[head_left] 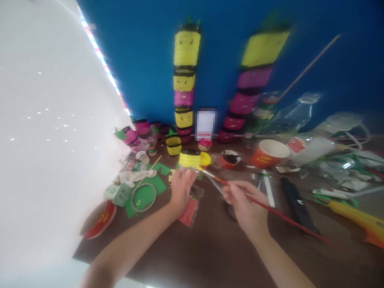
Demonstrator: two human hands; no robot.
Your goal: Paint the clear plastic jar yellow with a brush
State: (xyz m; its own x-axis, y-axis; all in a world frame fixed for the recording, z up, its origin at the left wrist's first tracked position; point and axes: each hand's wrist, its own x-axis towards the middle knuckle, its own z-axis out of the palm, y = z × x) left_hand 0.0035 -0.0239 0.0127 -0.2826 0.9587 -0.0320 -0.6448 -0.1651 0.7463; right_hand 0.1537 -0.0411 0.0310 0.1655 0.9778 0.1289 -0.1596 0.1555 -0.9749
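My left hand (181, 186) is closed on the near, clear end of a small plastic bottle piece (189, 159) painted yellow, with a black rim at its far side. In my right hand (246, 204) a long red-handled paintbrush (277, 215) is gripped like a pencil. Its tip points left and reaches the yellow piece, or comes very near it; blur hides whether they touch. Just behind the tip sits a yellow-coated cup or lid (205, 159). A red cup with dark contents (230, 159) stands to its right.
Yellow and pink bottle-pot stacks (183, 86) rise against the blue wall. Pink pots (129, 135) and a yellow pot (173, 145) stand behind left. Green sheets (159, 186), a tape ring (144, 197) and a red bowl (102, 220) lie left. Rightward are a paper cup (271, 154), bottles and a yellow glue gun (354, 216).
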